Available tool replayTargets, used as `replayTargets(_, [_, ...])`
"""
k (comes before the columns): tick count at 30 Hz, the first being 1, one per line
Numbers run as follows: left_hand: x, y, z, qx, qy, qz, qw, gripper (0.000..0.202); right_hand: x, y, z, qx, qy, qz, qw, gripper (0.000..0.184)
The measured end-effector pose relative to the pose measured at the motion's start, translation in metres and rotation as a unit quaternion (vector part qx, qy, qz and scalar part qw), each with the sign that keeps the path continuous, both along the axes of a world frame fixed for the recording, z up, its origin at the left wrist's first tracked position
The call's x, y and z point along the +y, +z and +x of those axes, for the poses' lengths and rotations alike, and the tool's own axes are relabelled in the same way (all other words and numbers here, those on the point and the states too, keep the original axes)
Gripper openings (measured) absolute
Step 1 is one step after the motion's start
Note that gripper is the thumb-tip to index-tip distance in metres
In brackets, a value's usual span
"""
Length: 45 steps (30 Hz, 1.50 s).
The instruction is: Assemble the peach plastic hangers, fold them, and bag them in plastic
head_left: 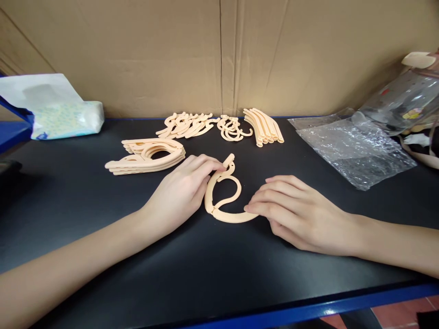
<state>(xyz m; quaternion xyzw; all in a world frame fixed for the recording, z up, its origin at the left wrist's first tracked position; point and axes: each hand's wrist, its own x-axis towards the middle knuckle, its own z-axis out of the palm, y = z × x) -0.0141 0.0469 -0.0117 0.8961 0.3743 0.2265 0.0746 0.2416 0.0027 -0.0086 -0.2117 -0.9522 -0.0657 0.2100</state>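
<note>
A beige plastic folding hanger (233,218) lies on the black tabletop between my hands, its curved arms meeting at a joint and its hook curling inside them. My left hand (183,183) grips the upper left arm of the hanger, near its end. With thumb and fingers, my right hand (298,212) holds the other arm, covering that arm's far end. Just beyond my left hand sits a stack of folded beige hangers (147,163).
Along the back lie beige curved pieces (187,125), a small heap of hooks (230,130) and a bundle of straighter arms (263,128). Clear plastic bags (353,146) and a transparent bottle (401,100) are at right. A tissue pack (68,119) stands at left, before a cardboard wall (164,55).
</note>
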Motion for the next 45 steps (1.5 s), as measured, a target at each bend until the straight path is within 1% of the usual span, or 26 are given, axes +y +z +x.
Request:
replayTargets(2, [-0.001,0.001,0.000,0.001,0.004,-0.010,1.000,0.026,0.001,-0.001,0.000,0.011,-0.029,-0.011,0.999,0.028])
replayTargets(5, [-0.002,0.002,0.001,0.003,0.009,-0.018,1.000,0.026,0.003,-0.002,0.000,0.026,-0.074,-0.016,0.997,0.023])
replayTargets(8, [-0.002,0.003,0.001,0.005,0.005,-0.019,1.000,0.026,0.005,-0.001,0.000,0.026,-0.117,-0.006,0.993,0.016])
replayTargets(12, [-0.003,0.003,0.001,0.013,-0.003,-0.011,1.000,0.026,0.006,-0.003,0.002,0.025,-0.157,0.022,0.987,0.014])
replayTargets(15, [-0.005,0.004,0.002,0.025,-0.008,0.004,1.000,0.027,0.006,-0.005,0.003,0.032,-0.168,0.037,0.985,0.009])
replayTargets(19, [-0.008,0.006,0.003,0.038,-0.019,0.028,0.999,0.029,0.007,-0.005,0.003,0.033,-0.179,0.040,0.983,0.003])
replayTargets(27, [-0.012,0.011,0.006,0.079,-0.037,0.086,0.992,0.028,0.007,-0.003,0.002,0.043,-0.182,0.042,0.981,0.010])
replayTargets(32, [-0.013,0.013,0.005,0.117,-0.065,0.149,0.980,0.029,0.005,0.000,0.002,0.052,-0.175,0.049,0.982,0.004])
replayTargets(33, [-0.013,0.013,0.005,0.119,-0.069,0.161,0.977,0.028,0.004,0.000,0.002,0.049,-0.174,0.052,0.982,0.008])
replayTargets(36, [-0.014,0.014,0.005,0.120,-0.076,0.193,0.971,0.026,0.002,0.001,0.002,0.036,-0.176,0.053,0.982,0.030])
replayTargets(38, [-0.015,0.013,0.005,0.119,-0.069,0.208,0.968,0.027,0.002,0.001,0.002,0.029,-0.178,0.051,0.982,0.040])
replayTargets(42, [-0.014,0.010,0.005,0.119,-0.047,0.221,0.967,0.027,0.003,-0.002,0.002,0.020,-0.170,0.042,0.984,0.051])
replayTargets(45, [-0.013,0.010,0.004,0.111,-0.043,0.220,0.968,0.023,0.004,-0.004,0.002,0.023,-0.172,0.023,0.984,0.058])
